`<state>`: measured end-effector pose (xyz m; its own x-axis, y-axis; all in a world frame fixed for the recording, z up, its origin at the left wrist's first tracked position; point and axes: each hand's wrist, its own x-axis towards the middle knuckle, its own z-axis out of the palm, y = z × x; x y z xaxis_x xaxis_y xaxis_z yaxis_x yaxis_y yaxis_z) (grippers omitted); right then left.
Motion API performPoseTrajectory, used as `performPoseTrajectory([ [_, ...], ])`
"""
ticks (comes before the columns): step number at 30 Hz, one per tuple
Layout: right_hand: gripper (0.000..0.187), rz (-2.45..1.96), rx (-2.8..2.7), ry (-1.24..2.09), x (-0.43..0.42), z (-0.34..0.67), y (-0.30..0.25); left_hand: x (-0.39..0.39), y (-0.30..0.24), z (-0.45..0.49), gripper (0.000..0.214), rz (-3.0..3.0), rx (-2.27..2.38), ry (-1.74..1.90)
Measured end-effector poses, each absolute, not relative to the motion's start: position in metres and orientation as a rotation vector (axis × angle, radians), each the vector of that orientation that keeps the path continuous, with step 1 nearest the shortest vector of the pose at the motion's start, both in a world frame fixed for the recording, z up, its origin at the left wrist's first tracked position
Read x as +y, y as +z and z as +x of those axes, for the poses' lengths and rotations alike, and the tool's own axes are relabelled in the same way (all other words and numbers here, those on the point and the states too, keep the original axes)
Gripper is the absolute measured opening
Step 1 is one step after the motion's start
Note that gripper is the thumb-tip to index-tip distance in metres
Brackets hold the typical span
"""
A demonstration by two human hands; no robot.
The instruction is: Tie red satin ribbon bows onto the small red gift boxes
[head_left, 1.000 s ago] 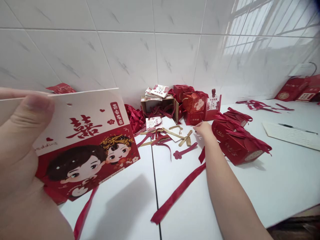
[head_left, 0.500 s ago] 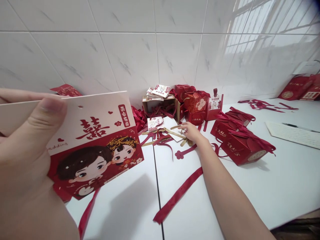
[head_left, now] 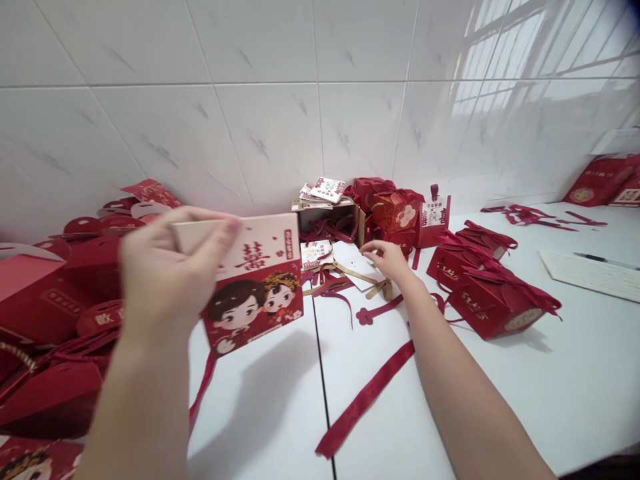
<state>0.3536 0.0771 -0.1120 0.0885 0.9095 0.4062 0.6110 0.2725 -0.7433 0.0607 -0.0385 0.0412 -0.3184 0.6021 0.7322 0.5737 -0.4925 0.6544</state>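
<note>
My left hand (head_left: 175, 267) is raised at the left, closed on a red-and-white wedding card (head_left: 260, 287) with a cartoon couple and a red double-happiness character. The thumb presses on the card's front. Farther back, my right hand (head_left: 387, 260) is low over the table, fingertips drawn together beside a white card (head_left: 353, 263); whether anything is pinched is too small to tell. Around it lie gold strips (head_left: 356, 273) and dark red strips (head_left: 337, 285). A dark red strap with a flower-shaped end (head_left: 367, 316) lies nearer, and a wide red ribbon (head_left: 367, 400) stretches across the front.
Against the tiled wall stands an open carton (head_left: 327, 215) topped with cards (head_left: 327, 190). Red gift boxes (head_left: 397, 210) are beside it. Bow-tied boxes (head_left: 500, 300) stand at right, near a notepad (head_left: 590, 273) and pen (head_left: 605, 261). More red boxes (head_left: 85, 267) crowd the left.
My left hand has moved away from the camera and rightward with the wedding card, baring red boxes at the left. My right hand stays near the strips, its fingertips now closer together.
</note>
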Motion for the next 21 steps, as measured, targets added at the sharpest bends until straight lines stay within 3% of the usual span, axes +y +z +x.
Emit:
performPoseTrajectory([
  [5,0.023,-1.082,-1.542,0.513,0.055,0.334,-0.056,0.006,0.010,0.071,0.022,1.933,1.423,1.353],
  [11,0.014,-0.530,-1.518,0.837,0.009,0.301,-0.009,0.024,-0.007,0.063,0.028,2.015,1.388,0.865],
  [15,0.006,-0.271,-1.501,1.011,-0.010,0.282,0.000,0.010,0.004,0.063,0.025,2.159,1.453,0.883],
  [21,0.007,-0.127,-1.528,1.164,-0.026,0.258,0.002,-0.040,0.034,0.072,0.015,2.320,1.137,1.491],
])
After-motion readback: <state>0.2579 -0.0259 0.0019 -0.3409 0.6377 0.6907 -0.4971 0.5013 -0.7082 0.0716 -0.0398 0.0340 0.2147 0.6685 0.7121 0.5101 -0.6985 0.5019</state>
